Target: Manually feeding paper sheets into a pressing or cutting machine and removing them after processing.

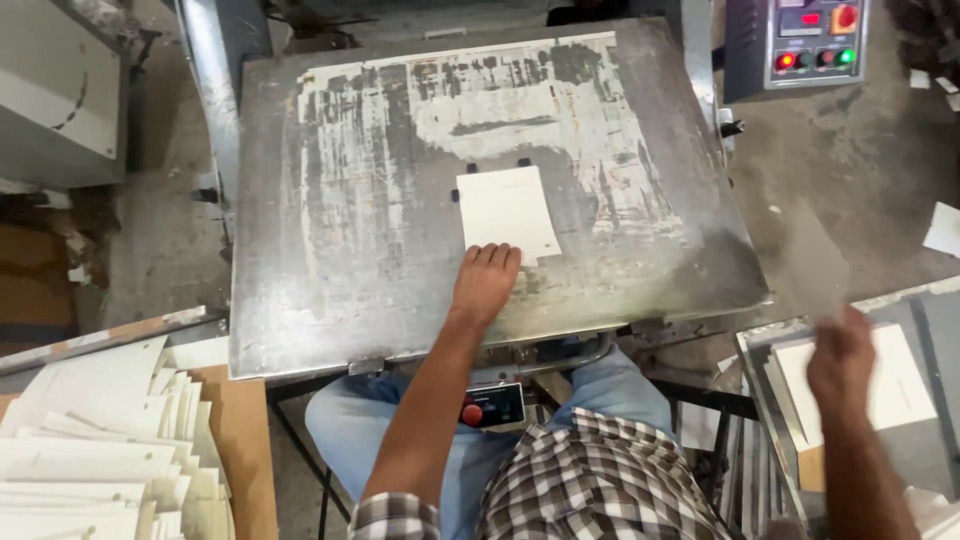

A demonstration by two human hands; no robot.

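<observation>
In the head view, a white card [507, 213] lies flat near the middle of the frame on the worn, paint-scraped metal plate [350, 280] of a machine. The left hand [486, 283] rests just below the card with its fingers stretched out flat; the fingertips press on the card's lower edge, so this hand is spread open and grips nothing. The right hand [842, 355] is well apart from the card, at the right edge of the frame, blurred above a stack of white sheets [900, 385] in a metal tray [765, 345]; whether its fingers are closed on anything cannot be told. At the lower left of the frame a fanned pile of white cards [95, 440] lies on a brown board [245, 440]. At the upper right sits a control box [800, 40] with red, green and orange buttons. Below the plate's front edge, between the person's knees in blue jeans, a small panel with a red button [472, 413] shows.
</observation>
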